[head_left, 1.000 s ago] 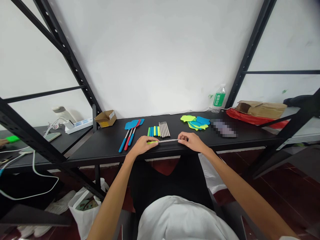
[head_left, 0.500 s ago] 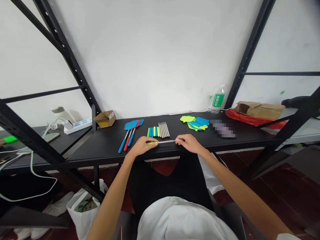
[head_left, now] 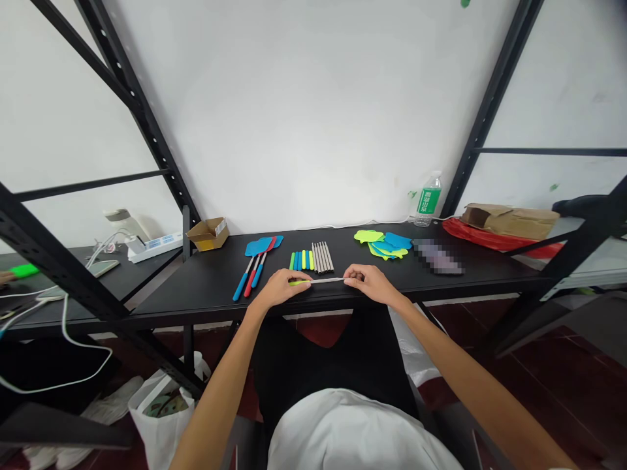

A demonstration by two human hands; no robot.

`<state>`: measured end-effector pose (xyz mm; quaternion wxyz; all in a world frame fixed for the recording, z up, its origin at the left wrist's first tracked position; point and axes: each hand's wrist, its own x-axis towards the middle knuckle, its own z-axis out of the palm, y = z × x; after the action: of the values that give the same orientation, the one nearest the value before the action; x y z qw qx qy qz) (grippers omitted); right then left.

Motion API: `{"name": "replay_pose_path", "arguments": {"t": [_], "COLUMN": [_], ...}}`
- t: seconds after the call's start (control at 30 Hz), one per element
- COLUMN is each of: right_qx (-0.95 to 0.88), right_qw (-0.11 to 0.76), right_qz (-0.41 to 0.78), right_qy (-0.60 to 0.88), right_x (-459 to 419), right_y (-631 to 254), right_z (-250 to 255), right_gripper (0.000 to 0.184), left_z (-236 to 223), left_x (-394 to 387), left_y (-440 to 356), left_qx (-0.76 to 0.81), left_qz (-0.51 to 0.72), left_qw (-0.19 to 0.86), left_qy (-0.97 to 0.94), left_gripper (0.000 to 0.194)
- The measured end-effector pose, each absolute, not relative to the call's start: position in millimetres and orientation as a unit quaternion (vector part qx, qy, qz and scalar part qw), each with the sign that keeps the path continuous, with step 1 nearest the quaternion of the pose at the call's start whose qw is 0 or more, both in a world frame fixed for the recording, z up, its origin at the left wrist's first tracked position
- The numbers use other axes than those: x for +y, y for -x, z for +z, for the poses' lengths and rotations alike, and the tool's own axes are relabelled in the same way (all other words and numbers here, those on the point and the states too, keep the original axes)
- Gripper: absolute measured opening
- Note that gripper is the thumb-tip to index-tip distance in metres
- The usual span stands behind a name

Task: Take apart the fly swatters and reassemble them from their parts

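Observation:
My left hand [head_left: 285, 286] is closed around a yellow-green grip sleeve [head_left: 300, 282]. A thin silvery rod [head_left: 326, 281] runs from this sleeve across to my right hand [head_left: 366, 282], whose fingers pinch its far end. The rod lies level near the front edge of the black table [head_left: 186, 297]. Just beyond my hands sit several loose coloured sleeves [head_left: 302, 260] in green, blue and yellow, beside a row of silvery rods [head_left: 322, 257]. To the left lie three finished flat-headed swatters [head_left: 254, 267] with blue or red heads and grips.
Flat yellow-green and blue heads [head_left: 389, 244] are piled at the right. A bottle [head_left: 428, 201] stands by the wall. Beyond are a blurred patch [head_left: 437, 256] and a cardboard box [head_left: 509, 220] on red plastic. A small open box [head_left: 208, 234] sits at left, near the metal rack posts.
Both hands keep hold of the rod and sleeve in nearly the same place. My right fingers have shifted slightly at the rod's end. The view has tilted a little.

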<state>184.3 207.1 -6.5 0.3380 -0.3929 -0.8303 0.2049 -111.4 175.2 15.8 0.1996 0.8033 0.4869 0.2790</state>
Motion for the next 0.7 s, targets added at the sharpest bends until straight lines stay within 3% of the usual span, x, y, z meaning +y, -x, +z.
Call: {"name": "replay_pose_path", "arguments": {"t": [0.33,0.7], "right_qx": [-0.82,-0.824], "right_qw": [0.364,0.345], "right_qz": [0.246,0.238], "right_qy": [0.366,0.382], "right_x": [212.5,213.7], "right_y": [-190.2,-190.1], "right_z": [-3.5,-3.1], "right_gripper": [0.037,0.042], "left_z": [17.3,13.6], "left_x": [172.2,171.6], "left_y": [80.2,76.6], "left_qx": [0.52,0.504], "left_qz": [0.271,0.268], "left_qw": [0.128,0.085], "left_qy": [-0.8,-0.816], "left_gripper": [0.042,0.043]}}
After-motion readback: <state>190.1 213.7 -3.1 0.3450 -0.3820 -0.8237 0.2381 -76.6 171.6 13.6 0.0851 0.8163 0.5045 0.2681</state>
